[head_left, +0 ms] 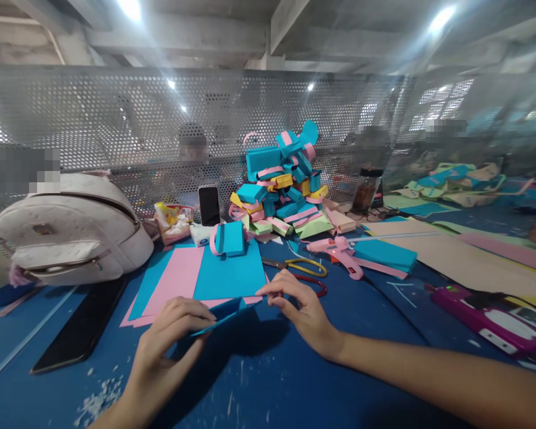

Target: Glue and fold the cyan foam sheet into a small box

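Both hands pinch one blue paper sheet [218, 316] at frame centre-bottom. Left hand [170, 333] grips its near edge, lifted slightly off the blue worktop [268, 381]. Right hand [301, 310] pins the far right corner with its fingertips [268, 291]. At 12 o'clock of the hands: flat blue and pink sheets [205, 274], small blue paper bag [228, 239] on top. At 1 o'clock: yellow-handled scissors [297, 266], pink glue gun [339, 253]. Further at 12: pile of paper bags [286, 185], upright phone [209, 205]. At 10 o'clock: white backpack [71, 229]; black phone [83, 328] flat at 9. Magenta device [491, 319] at 3 o'clock.
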Available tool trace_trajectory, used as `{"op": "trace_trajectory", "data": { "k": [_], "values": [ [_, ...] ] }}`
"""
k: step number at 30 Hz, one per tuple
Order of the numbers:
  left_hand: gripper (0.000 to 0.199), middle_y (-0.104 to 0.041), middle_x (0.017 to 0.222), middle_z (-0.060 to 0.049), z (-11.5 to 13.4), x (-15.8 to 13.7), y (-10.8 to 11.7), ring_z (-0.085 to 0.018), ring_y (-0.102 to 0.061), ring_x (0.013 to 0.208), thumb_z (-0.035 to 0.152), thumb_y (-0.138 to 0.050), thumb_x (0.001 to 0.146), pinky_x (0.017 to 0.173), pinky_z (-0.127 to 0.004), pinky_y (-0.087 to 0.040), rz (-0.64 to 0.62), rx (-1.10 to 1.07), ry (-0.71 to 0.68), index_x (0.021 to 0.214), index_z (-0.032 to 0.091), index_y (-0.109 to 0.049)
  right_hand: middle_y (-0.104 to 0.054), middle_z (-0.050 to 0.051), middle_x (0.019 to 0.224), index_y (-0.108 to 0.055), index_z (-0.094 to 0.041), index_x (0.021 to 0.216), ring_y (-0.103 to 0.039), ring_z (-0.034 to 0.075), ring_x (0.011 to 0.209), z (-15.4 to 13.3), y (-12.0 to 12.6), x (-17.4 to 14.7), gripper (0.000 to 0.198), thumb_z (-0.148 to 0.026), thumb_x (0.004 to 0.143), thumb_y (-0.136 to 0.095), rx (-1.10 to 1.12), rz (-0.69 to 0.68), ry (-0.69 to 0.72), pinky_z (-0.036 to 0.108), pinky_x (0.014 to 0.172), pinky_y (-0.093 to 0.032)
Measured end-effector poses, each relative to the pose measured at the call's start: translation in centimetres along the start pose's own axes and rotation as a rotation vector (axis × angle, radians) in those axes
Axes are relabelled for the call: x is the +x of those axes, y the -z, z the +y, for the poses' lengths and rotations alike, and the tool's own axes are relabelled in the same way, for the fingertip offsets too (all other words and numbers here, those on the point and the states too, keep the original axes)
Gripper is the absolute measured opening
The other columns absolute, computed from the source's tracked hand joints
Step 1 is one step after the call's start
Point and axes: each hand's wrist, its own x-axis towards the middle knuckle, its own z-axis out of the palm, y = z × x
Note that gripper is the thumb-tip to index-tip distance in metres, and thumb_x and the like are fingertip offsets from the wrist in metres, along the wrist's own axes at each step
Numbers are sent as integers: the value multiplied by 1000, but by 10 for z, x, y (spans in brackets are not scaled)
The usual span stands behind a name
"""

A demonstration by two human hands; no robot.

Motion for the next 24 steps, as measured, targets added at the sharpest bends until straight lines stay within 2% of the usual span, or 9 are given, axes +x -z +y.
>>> {"op": "trace_trajectory", "data": {
  "k": [12, 24],
  "values": [
    [23, -62, 98, -6, -2, 0, 1, -20, -58, 97, 2, -56, 85, 82, -36, -46, -21, 42, -41, 98, 19, -60, -60, 2, 78, -73, -25, 95, -53, 17, 78, 0, 0, -4, 25, -39, 94, -53, -22, -63, 75, 34, 80, -37],
    [22, -62, 97, -7, 0, 3, 3, -19, -57, 96, 2, -53, 85, 82, -36, -45, -49, 64, -93, 98, 18, -59, -61, 2, 78, -75, -28, 96, -54, 16, 76, -3, -2, -7, 21, -38, 91, -57, 39, -57, 36, 32, 76, -41]
  ]
}}
